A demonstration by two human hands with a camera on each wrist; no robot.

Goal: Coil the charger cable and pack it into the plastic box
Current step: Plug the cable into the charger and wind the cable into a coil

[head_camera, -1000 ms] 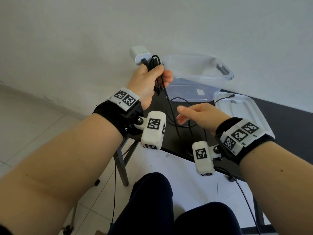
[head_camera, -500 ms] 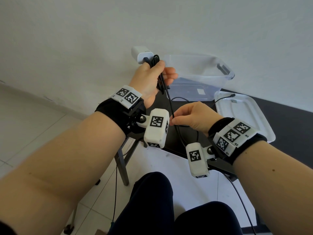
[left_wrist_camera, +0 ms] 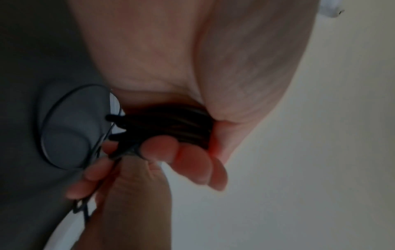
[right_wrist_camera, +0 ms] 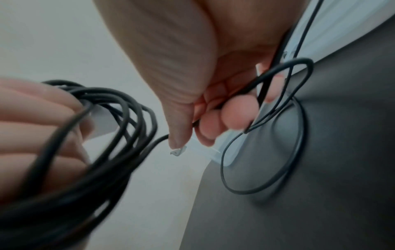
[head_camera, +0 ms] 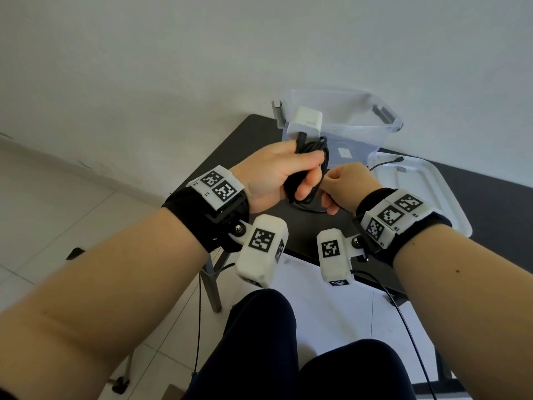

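Note:
My left hand [head_camera: 302, 180] grips a coiled bundle of black charger cable [head_camera: 313, 148] above the table's near corner. The white charger block [head_camera: 305, 121] sticks up from the bundle. Just to its right, my right hand [head_camera: 331, 192] pinches the loose cable strand. In the right wrist view its fingers [right_wrist_camera: 235, 104] are curled round the strand, with the coil [right_wrist_camera: 119, 135] on the left. A slack loop [right_wrist_camera: 278, 152] lies on the table. The left wrist view shows the coil [left_wrist_camera: 171, 125] inside my curled fingers [left_wrist_camera: 192, 160]. The clear plastic box [head_camera: 386, 111] stands open behind.
The box's clear lid [head_camera: 427, 192] lies flat on the black table [head_camera: 490, 203] to the right, with the cable's plug end [head_camera: 399, 160] resting on it. A white wall is behind. My knees are below the table edge, over tiled floor.
My right hand has taken hold of the loose strand and brought it up against my left hand. The left hand with the coil and charger has come lower and nearer the box.

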